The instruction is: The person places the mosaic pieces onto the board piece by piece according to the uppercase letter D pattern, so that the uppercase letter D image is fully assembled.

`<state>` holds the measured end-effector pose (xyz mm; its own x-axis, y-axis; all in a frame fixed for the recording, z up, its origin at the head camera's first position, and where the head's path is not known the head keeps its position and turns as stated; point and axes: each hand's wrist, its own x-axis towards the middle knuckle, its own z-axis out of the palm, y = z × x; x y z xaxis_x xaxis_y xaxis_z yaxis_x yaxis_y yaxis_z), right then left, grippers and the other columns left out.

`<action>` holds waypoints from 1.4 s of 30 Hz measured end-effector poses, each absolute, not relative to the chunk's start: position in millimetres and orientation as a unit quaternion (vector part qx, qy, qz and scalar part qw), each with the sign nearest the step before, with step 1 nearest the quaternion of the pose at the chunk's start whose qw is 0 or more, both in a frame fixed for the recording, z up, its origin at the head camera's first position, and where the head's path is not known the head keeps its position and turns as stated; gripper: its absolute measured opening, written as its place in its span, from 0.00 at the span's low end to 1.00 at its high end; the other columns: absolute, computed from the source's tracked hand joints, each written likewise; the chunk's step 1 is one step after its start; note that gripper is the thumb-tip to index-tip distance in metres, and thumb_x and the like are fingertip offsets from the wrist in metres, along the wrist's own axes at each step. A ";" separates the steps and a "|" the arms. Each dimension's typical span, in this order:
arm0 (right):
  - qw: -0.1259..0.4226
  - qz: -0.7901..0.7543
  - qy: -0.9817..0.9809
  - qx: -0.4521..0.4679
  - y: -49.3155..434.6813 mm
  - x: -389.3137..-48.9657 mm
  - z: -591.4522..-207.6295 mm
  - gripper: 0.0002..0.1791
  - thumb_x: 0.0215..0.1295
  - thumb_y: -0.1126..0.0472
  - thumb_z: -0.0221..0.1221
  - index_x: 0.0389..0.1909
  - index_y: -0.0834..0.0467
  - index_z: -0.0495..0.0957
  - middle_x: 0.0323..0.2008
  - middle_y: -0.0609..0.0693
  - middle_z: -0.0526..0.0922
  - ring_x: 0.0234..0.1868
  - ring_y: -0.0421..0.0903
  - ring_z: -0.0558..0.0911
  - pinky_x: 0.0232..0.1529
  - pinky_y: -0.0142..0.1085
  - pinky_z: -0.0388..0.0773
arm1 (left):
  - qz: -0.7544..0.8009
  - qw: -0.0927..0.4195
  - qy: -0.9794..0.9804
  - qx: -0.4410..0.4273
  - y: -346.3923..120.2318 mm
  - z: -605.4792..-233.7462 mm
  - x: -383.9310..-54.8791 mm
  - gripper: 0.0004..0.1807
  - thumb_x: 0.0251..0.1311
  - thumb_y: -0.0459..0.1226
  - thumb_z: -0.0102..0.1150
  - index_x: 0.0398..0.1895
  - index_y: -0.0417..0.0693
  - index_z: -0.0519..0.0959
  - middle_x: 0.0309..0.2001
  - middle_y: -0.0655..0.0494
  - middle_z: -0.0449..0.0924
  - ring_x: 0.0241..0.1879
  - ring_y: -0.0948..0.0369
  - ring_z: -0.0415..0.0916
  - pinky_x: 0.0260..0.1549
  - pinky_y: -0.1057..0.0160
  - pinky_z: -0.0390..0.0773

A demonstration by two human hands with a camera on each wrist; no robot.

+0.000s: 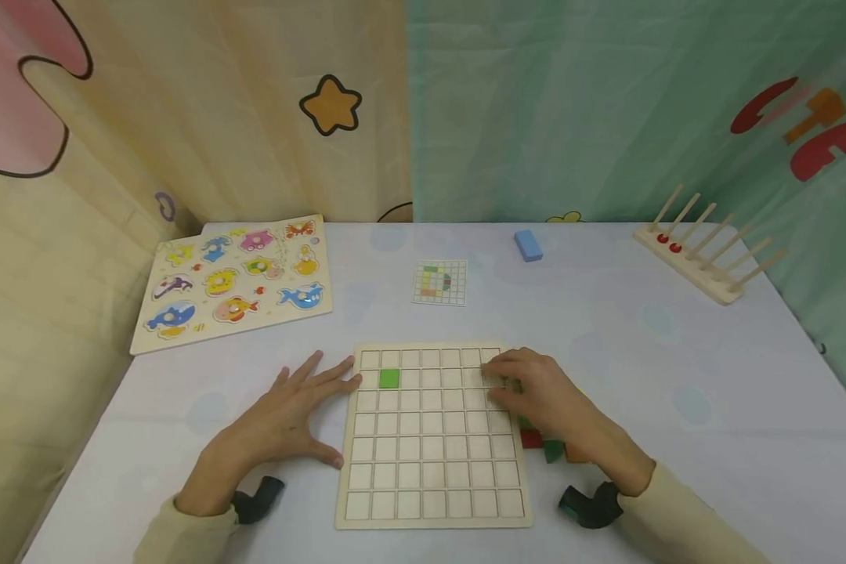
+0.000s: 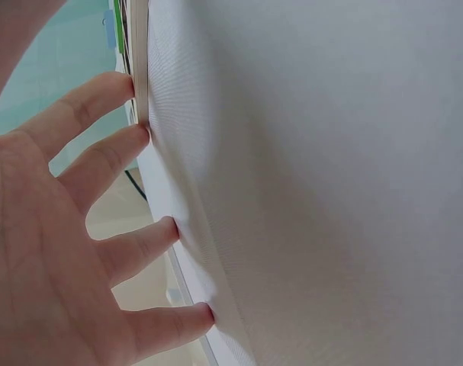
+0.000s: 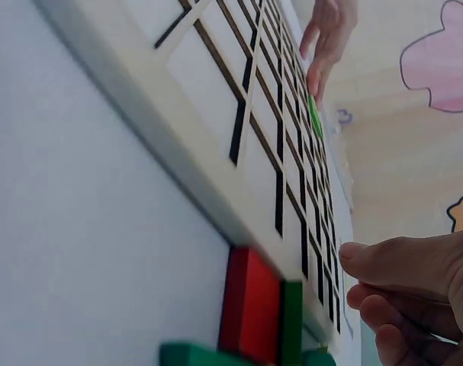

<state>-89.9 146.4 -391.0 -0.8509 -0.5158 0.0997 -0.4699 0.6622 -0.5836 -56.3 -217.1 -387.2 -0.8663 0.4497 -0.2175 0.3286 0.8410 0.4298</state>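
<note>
A wooden grid board [image 1: 433, 435] lies flat on the table, with one green square tile [image 1: 389, 379] in a cell near its upper left. My left hand [image 1: 289, 419] is spread at the board's left edge, its thumb and fingertips touching the side; in the left wrist view the fingers [image 2: 101, 164] reach the board's rim and the tablecloth. Over the board's upper right hovers my right hand [image 1: 536, 392], fingers loosely bent, thumb apart from them. No piece shows between them. Partly hidden under that hand, a red block [image 3: 250, 305] and several green and orange pieces lie beside the board.
Behind the board lies a small pattern card [image 1: 440, 283]. A blue block [image 1: 528, 245] is farther back. An animal knob puzzle [image 1: 236, 282] stands at the back left, and a peg rack [image 1: 698, 262] with red beads at the back right. Curtains hang behind the table.
</note>
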 end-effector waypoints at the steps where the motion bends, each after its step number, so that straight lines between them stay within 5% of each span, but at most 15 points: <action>1: 0.034 -0.305 0.915 -0.261 151.8 -88.3 -391.6 0.19 0.56 0.66 0.70 0.51 0.62 0.84 0.49 0.55 0.84 0.50 0.53 0.82 0.46 0.45 0.82 | 0.192 0.157 0.947 0.205 -216.8 -386.9 -56.6 0.60 0.27 0.64 0.75 0.72 0.58 0.66 0.77 0.58 0.52 0.75 0.39 0.39 0.64 0.25 0.41; 12: 0.029 -0.287 0.937 -0.194 182.8 -78.7 -390.1 0.18 0.55 0.66 0.70 0.49 0.60 0.85 0.47 0.52 0.84 0.43 0.47 0.81 0.42 0.43 0.82 | 0.188 0.153 0.948 0.207 -215.9 -386.9 -56.4 0.61 0.26 0.65 0.75 0.72 0.57 0.67 0.77 0.57 0.52 0.75 0.39 0.40 0.64 0.25 0.42; 29: 0.063 -0.291 0.934 -0.198 191.0 -62.2 -388.6 0.16 0.56 0.63 0.70 0.46 0.58 0.86 0.46 0.49 0.85 0.49 0.51 0.83 0.47 0.46 0.82 | 0.192 0.149 0.948 0.205 -215.7 -387.1 -55.8 0.60 0.26 0.64 0.76 0.72 0.58 0.67 0.77 0.58 0.53 0.75 0.39 0.40 0.64 0.25 0.42; 42: 0.079 -0.301 0.914 -0.259 194.7 -56.7 -392.3 0.15 0.54 0.65 0.71 0.44 0.55 0.86 0.43 0.42 0.84 0.45 0.44 0.82 0.41 0.35 0.82 | 0.193 0.152 0.948 0.203 -216.0 -387.3 -56.2 0.60 0.26 0.64 0.76 0.72 0.58 0.67 0.77 0.58 0.53 0.75 0.39 0.39 0.64 0.25 0.42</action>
<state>-56.7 194.7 -392.3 -0.8529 -0.5219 0.0118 -0.4265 0.6837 -0.5922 -56.2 -216.0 -387.3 -0.8713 0.4441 -0.2088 0.3268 0.8426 0.4281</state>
